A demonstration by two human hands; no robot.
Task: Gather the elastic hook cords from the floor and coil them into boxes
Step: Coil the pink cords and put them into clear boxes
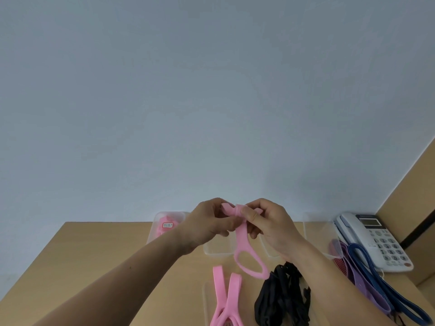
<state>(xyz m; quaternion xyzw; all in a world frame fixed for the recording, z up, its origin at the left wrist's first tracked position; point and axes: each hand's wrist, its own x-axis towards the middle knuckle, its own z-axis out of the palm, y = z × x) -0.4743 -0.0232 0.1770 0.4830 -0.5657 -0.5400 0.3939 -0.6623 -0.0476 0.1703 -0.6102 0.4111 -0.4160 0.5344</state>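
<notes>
- Head view showed the left hand [209,224] and the right hand [273,224] raised together over a wooden table [94,255], meeting at the top of a pink elastic band [241,235].
- The left hand's fingers were curled and pinched the band's upper end. The right thumb [249,214] pressed the fold against the forefinger, with the other fingers curled behind.
- From the fingertips the band hung down between the two hands and ended in an open loop just over the table, close to a heap of black cords [282,300].
- A second pink band [222,292] lay on the table below, cut off by the bottom edge.
- A purple band [360,282] and a blue band [374,269] lay to the right, beside a white desk telephone [386,245], and ran out of frame.
- A clear box [153,231] on the left held something pink with a label that was too blurred to read.
- The middle box [216,251] was largely hidden behind the hands, and the right box [315,234] partly behind the right wrist.
- Whether any cord carried hooks could not be told.
</notes>
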